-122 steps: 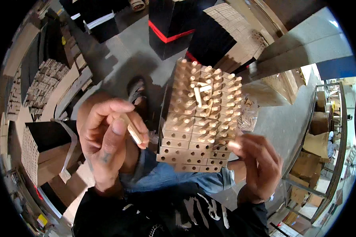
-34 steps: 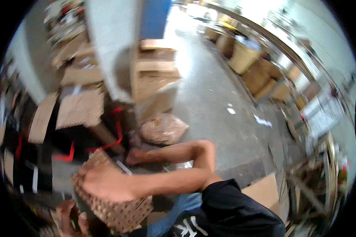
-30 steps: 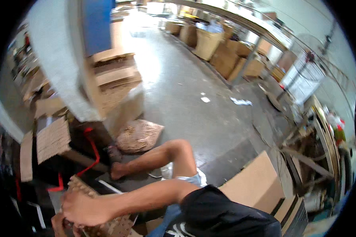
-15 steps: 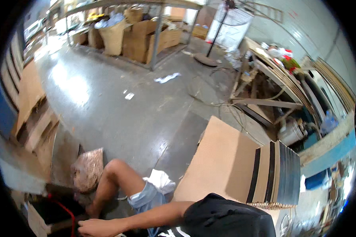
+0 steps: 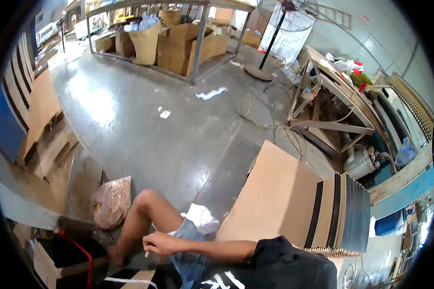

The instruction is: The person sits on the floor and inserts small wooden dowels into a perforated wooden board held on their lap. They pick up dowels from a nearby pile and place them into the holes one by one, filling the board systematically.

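Observation:
My right hand (image 5: 160, 243) hovers over my bent knee and denim shorts, its fingers closed. A short pale bit pokes out below the fingertips; its kind is too small to tell. Lower left of the hand stands a stack of black-topped boards (image 5: 70, 254) with a red cord (image 5: 84, 251) across it. A white strap (image 5: 130, 280) runs along the lower edge, near another pale board. My left hand is not in view. A white cloth (image 5: 201, 219) lies beside my knee.
On my right leans a large brown sheet (image 5: 270, 192) with a stack of black-edged boards (image 5: 342, 212). A plastic-wrapped bundle (image 5: 113, 202) lies left of my leg. Farther off are cardboard boxes (image 5: 178, 50), a standing fan (image 5: 275, 41), loose cables (image 5: 255, 120) and a cluttered workbench (image 5: 332, 72).
My right hand has risen and drawn back right, away from the stack with the red cord, toward my knee. The white strap now shows at the lower edge. The view has shifted slightly.

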`<state>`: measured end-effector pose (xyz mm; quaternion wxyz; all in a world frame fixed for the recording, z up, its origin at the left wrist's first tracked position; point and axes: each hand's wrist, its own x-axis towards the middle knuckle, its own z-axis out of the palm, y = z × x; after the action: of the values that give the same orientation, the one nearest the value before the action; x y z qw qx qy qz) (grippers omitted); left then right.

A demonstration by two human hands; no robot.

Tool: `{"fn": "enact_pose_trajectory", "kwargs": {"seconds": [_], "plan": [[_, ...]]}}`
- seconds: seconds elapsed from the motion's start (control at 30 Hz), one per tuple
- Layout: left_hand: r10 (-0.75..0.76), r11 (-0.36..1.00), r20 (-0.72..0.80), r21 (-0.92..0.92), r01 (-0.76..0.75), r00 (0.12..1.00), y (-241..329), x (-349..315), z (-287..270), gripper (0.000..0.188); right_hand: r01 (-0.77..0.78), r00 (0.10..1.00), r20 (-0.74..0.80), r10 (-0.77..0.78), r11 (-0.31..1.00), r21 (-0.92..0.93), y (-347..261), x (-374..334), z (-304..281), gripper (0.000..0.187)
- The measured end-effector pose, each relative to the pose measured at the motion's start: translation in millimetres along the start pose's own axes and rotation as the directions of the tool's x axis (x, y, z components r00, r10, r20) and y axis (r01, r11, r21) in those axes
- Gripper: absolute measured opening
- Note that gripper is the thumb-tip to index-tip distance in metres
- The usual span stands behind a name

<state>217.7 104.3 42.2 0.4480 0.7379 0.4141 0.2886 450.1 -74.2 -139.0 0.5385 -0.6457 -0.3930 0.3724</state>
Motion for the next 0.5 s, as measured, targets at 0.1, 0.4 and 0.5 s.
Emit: {"fn": "enact_pose_trajectory", "kwargs": {"seconds": [0.1, 0.4, 0.5], "plan": [[0.0, 1.0, -0.052, -0.02, -0.002, 0.999, -9.5, -6.2, -9.3, 0.041, 0.126, 0.992, 0.005, -0.126, 0.986, -0.105, -26.1, 16.6, 18.3, 0.017], [-0.042, 0.995, -0.199, -0.099, 0.023, 0.979, -51.8, -30.7, -35.7, 0.042, 0.308, 0.95, 0.033, -0.31, 0.95, 0.052, -91.7, 17.8, 58.2, 0.012], [-0.079, 0.995, -0.247, -0.074, 0.063, 0.966, -78.2, -34.8, -50.8, 0.042, 0.366, 0.93, 0.003, -0.366, 0.93, 0.019, -88.1, 19.1, 70.0, 0.011]]}}
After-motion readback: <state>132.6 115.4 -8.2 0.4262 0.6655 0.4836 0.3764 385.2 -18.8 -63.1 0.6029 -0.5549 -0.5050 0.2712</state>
